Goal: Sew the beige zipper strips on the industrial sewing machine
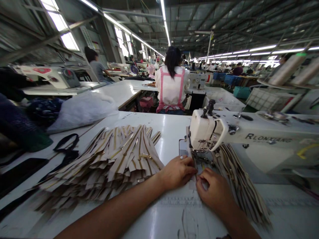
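My left hand [178,170], with a ring on one finger, lies just in front of the sewing machine's needle area. Its fingers are closed on a beige zipper strip [192,184], most of which the hands hide. Close beside it, my right hand [215,188] pinches the same strip between thumb and forefinger. The white sewing machine [204,131] stands directly beyond both hands. To the left spreads a large pile of beige zippers [132,152] with gold teeth. More beige zippers [240,181] lie in a long bundle right of my right hand, partly under the machine arm.
A black strap [66,144] and a dark flat object [23,174] lie at the left of the white table [171,127]. Behind them is a white plastic bag [84,109]. Ahead sits a person in a pink apron [171,84]. Thread cones [286,69] stand at the right.
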